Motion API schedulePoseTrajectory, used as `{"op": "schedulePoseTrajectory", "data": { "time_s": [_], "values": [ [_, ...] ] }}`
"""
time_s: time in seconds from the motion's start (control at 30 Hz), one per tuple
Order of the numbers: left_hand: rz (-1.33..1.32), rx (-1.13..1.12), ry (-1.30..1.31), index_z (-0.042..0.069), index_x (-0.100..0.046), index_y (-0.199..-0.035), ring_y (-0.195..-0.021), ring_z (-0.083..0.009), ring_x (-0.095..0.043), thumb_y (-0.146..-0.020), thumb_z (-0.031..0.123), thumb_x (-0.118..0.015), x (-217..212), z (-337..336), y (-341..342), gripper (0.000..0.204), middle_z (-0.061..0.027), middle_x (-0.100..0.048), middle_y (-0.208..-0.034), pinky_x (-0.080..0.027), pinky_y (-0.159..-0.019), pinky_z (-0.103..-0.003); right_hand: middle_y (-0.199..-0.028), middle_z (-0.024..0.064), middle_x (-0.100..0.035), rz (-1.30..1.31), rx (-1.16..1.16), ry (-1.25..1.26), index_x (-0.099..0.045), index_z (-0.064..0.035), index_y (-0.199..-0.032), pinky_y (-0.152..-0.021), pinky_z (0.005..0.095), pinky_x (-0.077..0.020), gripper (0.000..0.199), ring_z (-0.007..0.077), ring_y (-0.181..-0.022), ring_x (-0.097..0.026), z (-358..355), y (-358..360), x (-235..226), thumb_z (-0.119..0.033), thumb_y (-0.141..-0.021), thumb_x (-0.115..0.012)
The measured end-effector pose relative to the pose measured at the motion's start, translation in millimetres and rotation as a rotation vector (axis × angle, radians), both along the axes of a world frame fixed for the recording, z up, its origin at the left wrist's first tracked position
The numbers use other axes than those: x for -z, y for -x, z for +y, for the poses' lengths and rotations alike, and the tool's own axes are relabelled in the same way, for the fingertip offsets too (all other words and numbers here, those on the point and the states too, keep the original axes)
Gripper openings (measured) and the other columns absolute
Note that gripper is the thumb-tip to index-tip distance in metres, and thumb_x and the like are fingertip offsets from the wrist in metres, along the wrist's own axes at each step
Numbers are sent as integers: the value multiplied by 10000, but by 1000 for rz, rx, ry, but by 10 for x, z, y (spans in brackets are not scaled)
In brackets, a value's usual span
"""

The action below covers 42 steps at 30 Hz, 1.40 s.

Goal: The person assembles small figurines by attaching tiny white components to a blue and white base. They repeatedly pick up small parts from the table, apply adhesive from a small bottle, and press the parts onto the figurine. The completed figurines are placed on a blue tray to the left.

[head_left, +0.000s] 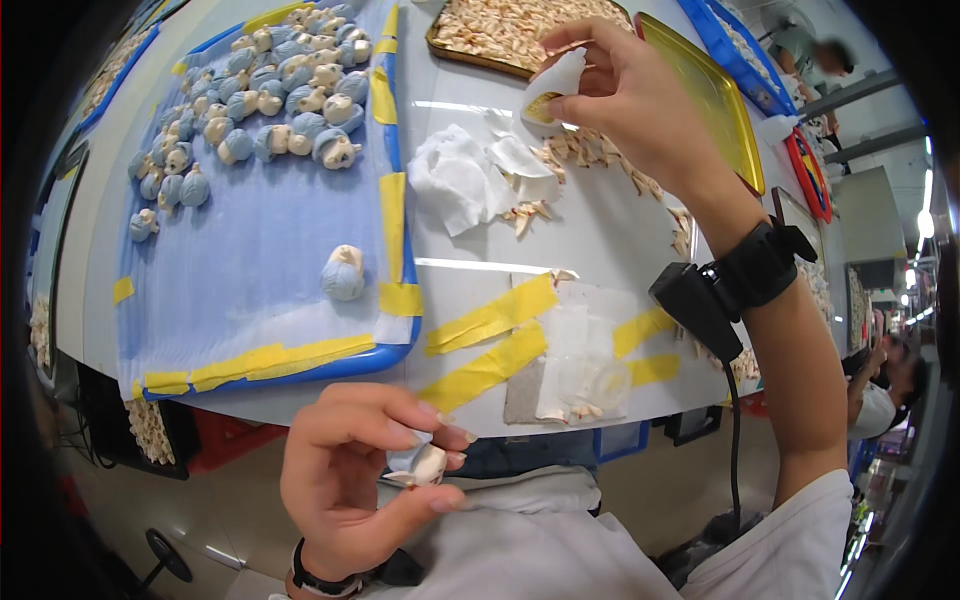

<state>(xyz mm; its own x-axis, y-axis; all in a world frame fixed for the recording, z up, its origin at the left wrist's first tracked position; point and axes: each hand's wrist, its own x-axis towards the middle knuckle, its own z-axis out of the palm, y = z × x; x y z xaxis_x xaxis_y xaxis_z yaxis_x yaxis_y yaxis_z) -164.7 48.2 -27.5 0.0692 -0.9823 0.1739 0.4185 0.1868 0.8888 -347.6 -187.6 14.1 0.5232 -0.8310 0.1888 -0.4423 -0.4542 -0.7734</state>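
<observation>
My left hand [350, 475], near the table's front edge, pinches a small doll head [420, 464] with light blue hair and a pale face between thumb and fingers. Farther off to the right, my right hand [625, 105] is closed around a small white squeeze bottle [556, 88] with a yellow patch, held tilted over the table. Beneath it lie small pale pieces [600, 152] with darker tips, next to crumpled white tissue [455, 180]. One blue-haired head [343, 273] sits apart in the blue-rimmed tray [240, 260]; several more crowd its far end.
Yellow tape strips [490, 335] hold a whitish stained pad [580, 365] at the table's front edge. A tray of pale pieces [510, 32] stands at the back, beside a gold-coloured tray [715, 110]. A cable [735, 450] hangs from my right wrist device. People sit at the far right.
</observation>
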Motion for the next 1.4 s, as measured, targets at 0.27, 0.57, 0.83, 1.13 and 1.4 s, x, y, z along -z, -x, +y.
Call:
{"op": "schedulePoseTrajectory", "data": {
  "time_s": [0.27,0.57,0.83,1.13,1.4],
  "values": [
    [-379,58,137,-20,-544,-991,-856,-251,-605,-629,52,-790,62,-22,-123,443,-187,-565,-970,-506,-720,-309,-805,27,-605,420,233,24,-604,-16,-868,-677,233,-442,186,105,-740,-561,680,1232,-414,-51,-691,-649],
    [-207,88,77,4,-542,-945,-839,-260,-617,-629,25,-779,-1,-40,278,396,-183,-577,-942,-492,-697,-296,-784,64,-575,429,241,74,-613,-23,-808,-649,290,-403,141,199,-720,-530,1328,1373,-163,-32,-667,-623],
    [-369,90,43,-4,-573,-902,-843,-231,-600,-656,31,-749,-50,119,315,305,-172,-577,-954,-477,-700,-279,-749,96,-553,601,197,136,-569,21,-797,-632,293,-411,140,211,-706,-545,1297,1341,-126,33,-666,-616],
    [-375,147,-7,-14,-567,-903,-863,-225,-587,-674,-13,-716,-89,127,372,274,-167,-555,-994,-479,-718,-284,-713,103,-543,592,199,209,-553,27,-788,-628,290,-429,99,212,-670,-542,1324,1412,-74,-15,-705,-588],
    [-365,90,-23,-13,-551,-890,-872,-233,-577,-699,7,-696,-90,166,358,240,-171,-534,-1000,-485,-725,-293,-717,72,-581,462,182,7,-562,22,-781,-617,261,-427,112,137,-641,-521,1220,1452,-97,-34,-693,-601]
  ]
}}
